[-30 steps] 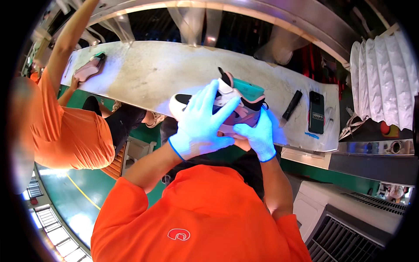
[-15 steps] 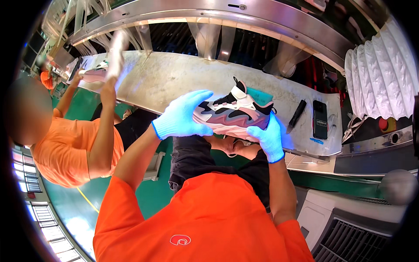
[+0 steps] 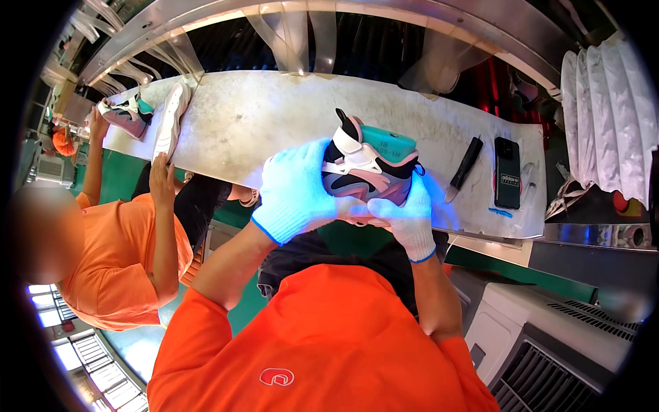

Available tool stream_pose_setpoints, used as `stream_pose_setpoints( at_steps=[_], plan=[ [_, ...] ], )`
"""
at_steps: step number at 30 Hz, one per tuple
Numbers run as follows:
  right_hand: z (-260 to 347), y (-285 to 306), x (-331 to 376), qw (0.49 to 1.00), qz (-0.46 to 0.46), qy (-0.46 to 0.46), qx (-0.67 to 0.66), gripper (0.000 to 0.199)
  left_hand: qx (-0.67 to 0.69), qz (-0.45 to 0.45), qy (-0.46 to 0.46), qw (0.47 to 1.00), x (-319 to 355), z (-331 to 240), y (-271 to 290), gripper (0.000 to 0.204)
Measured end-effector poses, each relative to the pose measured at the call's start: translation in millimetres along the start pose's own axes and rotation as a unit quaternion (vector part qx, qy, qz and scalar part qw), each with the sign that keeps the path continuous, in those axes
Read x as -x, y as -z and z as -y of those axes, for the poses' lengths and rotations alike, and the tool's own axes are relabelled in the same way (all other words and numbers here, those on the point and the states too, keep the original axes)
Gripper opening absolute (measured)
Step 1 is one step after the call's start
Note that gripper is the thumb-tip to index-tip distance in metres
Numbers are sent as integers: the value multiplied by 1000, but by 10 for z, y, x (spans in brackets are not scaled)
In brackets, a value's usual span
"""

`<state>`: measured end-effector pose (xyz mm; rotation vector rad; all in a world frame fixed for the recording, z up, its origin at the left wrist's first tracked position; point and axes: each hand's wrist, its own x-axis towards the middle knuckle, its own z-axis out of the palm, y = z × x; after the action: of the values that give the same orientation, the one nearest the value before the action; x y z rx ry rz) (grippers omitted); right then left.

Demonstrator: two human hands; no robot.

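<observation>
Between my two gloved hands is a sneaker (image 3: pixel 371 168) in pink, grey, white and black, with a teal shoe last (image 3: pixel 388 142) filling its opening. My left hand (image 3: pixel 298 185), in a white glove with a blue cuff edge, wraps the toe end and hides most of it. My right hand (image 3: pixel 408 216), gloved alike, grips the heel end low down, its thumb lying along the side near the sole. The shoe is held over the near edge of the worktable (image 3: pixel 240 117), its heel toward the right. Blue light falls on both gloves.
A black-handled knife (image 3: pixel 467 165), a dark phone (image 3: pixel 506 173) and a small blue piece (image 3: pixel 500 213) lie on the table at right. At left a co-worker (image 3: pixel 123 254) touches a white sole (image 3: pixel 171 120) beside another sneaker (image 3: pixel 127 117). Clear plastic strips (image 3: pixel 285 41) hang behind the table.
My hands have turned the sneaker, so its toe is now hidden by my left hand and the teal last shows more. The co-worker's white sole has come down onto the table.
</observation>
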<state>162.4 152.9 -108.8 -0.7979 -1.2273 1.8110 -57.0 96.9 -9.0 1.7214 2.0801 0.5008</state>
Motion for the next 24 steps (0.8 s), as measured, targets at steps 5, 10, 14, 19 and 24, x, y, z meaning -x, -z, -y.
stream_pose_setpoints(
  at_steps=[5, 10, 14, 19, 24],
  plan=[
    [-42, 214, 34, 995, 89, -39, -21, 82, -9, -84, -87, 993, 76, 122, -156, 104],
    [-223, -32, 316, 988, 2, 124, 95, 90, 4, -129, -257, 958, -27, 286, -168, 99],
    [-448, -5, 440, 886, -57, 256, 382, 106, 19, -59, -323, 945, -237, 610, -167, 97],
    [-447, 102, 735, 821, -155, 226, 501, 116, -31, -20, -311, 950, -277, 796, -184, 106],
    [-409, 89, 707, 816, -91, 212, 530, 103, -19, 28, -340, 940, -387, 964, -221, 110]
  ],
)
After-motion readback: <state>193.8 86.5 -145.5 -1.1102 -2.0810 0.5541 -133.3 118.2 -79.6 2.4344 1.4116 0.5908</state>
